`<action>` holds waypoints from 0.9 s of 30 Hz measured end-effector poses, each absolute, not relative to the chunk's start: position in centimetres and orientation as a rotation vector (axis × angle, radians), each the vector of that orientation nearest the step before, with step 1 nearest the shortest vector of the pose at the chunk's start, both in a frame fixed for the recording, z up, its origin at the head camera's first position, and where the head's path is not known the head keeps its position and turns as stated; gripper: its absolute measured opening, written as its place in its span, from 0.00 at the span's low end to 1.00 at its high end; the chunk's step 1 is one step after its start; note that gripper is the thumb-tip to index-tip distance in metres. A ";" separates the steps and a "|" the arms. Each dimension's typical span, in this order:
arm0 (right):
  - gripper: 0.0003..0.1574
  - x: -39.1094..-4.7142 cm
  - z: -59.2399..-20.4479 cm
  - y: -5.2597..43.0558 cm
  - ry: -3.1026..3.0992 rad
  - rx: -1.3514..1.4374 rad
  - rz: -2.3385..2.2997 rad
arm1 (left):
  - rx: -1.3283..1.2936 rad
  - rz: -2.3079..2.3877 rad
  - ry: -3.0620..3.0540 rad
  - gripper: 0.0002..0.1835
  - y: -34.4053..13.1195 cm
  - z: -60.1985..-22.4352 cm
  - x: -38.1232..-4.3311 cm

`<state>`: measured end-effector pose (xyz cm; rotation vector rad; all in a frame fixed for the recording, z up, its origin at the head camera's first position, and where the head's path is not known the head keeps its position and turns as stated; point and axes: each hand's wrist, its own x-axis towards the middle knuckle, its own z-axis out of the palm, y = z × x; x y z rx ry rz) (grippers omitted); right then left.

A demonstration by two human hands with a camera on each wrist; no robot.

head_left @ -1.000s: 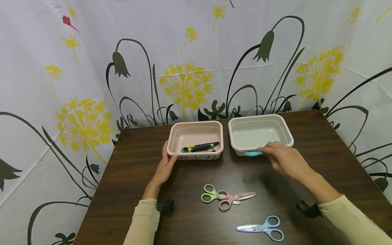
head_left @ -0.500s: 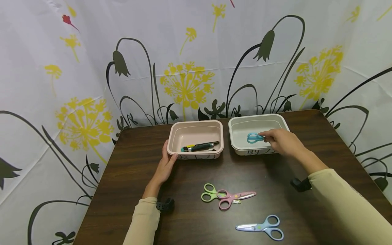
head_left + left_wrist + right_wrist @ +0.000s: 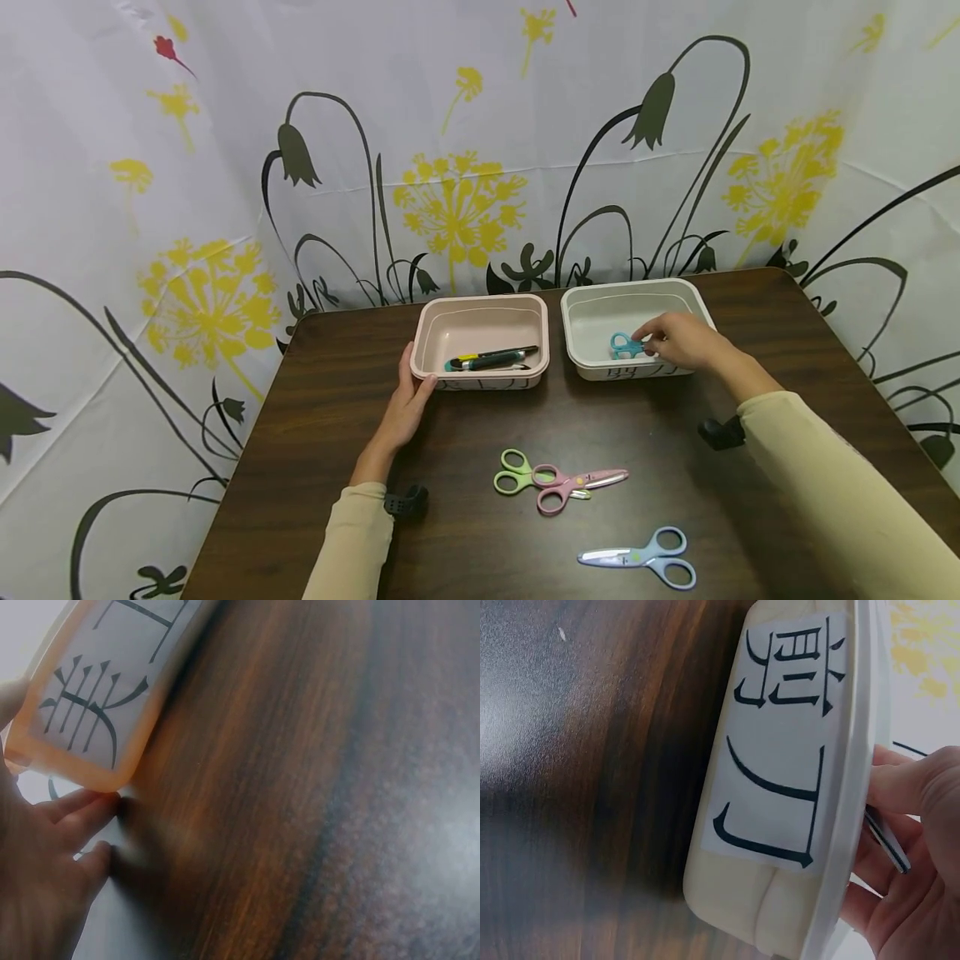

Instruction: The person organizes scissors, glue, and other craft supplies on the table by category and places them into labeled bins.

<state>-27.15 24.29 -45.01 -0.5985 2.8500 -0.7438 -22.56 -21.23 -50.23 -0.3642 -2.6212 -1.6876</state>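
Observation:
My left hand (image 3: 399, 414) holds the near left corner of a pink plastic box (image 3: 480, 385), thumb at the front rim and fingers along the side. In the left wrist view, fingers (image 3: 79, 814) curl by the corner below a printed label (image 3: 97, 697). Small blue-handled scissors (image 3: 621, 343) are pinched in my right hand (image 3: 686, 340), inside the pale grey-white box (image 3: 600, 372) by its front rim. The handles point left; the hand covers most of the blades. In the right wrist view a blade (image 3: 889, 841) shows beneath the fingers, behind the labelled box wall.
Green scissors (image 3: 512, 482) lie partly under pink scissors (image 3: 551, 500) at mid-table. Light blue scissors (image 3: 648, 557) lie nearer the front edge. Pens and a cutter-like tool (image 3: 491, 360) rest in the pink box. Behind the table (image 3: 315, 392) hangs a flower-printed curtain (image 3: 465, 108).
My right hand has carried the blue scissors from the front of the grey-white box up over its rim and into it. The left hand has stayed on the pink box.

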 end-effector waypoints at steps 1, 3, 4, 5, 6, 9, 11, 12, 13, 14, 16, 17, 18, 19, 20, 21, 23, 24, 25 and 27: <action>0.15 -27.2 -45.1 24.3 2.856 -0.597 -0.743 | -0.365 -1.694 -2.620 0.39 -21.2 -50.2 -22.6; 0.14 -27.3 -45.2 24.5 2.863 -0.595 -0.750 | -0.362 -1.697 -2.625 0.39 -21.2 -50.2 -22.6; 0.13 -27.3 -45.3 24.5 2.866 -0.597 -0.759 | -0.355 -1.695 -2.630 0.39 -21.2 -50.1 -22.7; 0.12 -27.3 -45.3 24.6 2.865 -0.594 -0.767 | -0.351 -1.693 -2.636 0.39 -21.2 -50.1 -22.7; 0.11 -27.4 -45.4 24.7 2.866 -0.591 -0.777 | -0.348 -1.689 -2.642 0.39 -21.2 -50.1 -22.7; 0.09 -27.4 -45.5 24.8 2.865 -0.561 -0.802 | -0.342 -1.672 -2.653 0.39 -21.2 -50.0 -22.6; 0.09 -27.4 -45.6 24.8 2.868 -0.560 -0.793 | -0.343 -1.661 -2.651 0.39 -21.2 -49.9 -22.5; 0.08 -27.5 -45.6 24.8 2.869 -0.565 -0.774 | -0.344 -1.656 -2.651 0.39 -21.2 -49.9 -22.5; 0.08 -27.5 -45.6 24.8 2.871 -0.574 -0.750 | -0.346 -1.651 -2.650 0.39 -21.1 -49.8 -22.4; 0.08 -27.5 -45.6 24.8 2.868 -0.586 -0.728 | -0.349 -1.649 -2.647 0.38 -21.1 -49.8 -22.4; 0.14 -27.5 -45.6 24.8 2.853 -0.597 -0.670 | -0.345 -1.647 -2.647 0.38 -21.0 -49.8 -22.4; 0.18 -27.4 -45.6 24.7 2.846 -0.598 -0.635 | -0.344 -1.648 -2.649 0.38 -21.0 -49.7 -22.4; 0.22 -27.4 -45.6 24.7 2.839 -0.591 -0.604 | -0.345 -1.652 -2.648 0.38 -21.0 -49.8 -22.3; 0.24 -27.4 -45.6 24.6 2.835 -0.581 -0.582 | -0.347 -1.655 -2.646 0.38 -21.0 -49.8 -22.3; 0.28 -27.3 -45.6 24.6 2.830 -0.562 -0.562 | -0.345 -1.658 -2.643 0.38 -21.0 -49.8 -22.3; 0.31 -27.3 -45.6 24.6 2.825 -0.535 -0.536 | -0.344 -1.660 -2.641 0.38 -20.9 -49.9 -22.3; 0.38 -27.3 -45.6 24.5 2.819 -0.493 -0.486 | -0.345 -1.666 -2.632 0.38 -20.9 -49.9 -22.4; 0.42 -27.2 -45.6 24.5 2.813 -0.475 -0.466 | -0.345 -1.670 -2.626 0.38 -20.9 -50.0 -22.4; 0.45 -27.3 -45.6 24.5 2.805 -0.458 -0.447 | -0.341 -1.670 -2.625 0.38 -20.9 -50.0 -22.4; 0.49 -27.3 -45.7 24.5 2.780 -0.432 -0.415 | -0.336 -1.674 -2.621 0.38 -20.9 -50.0 -22.5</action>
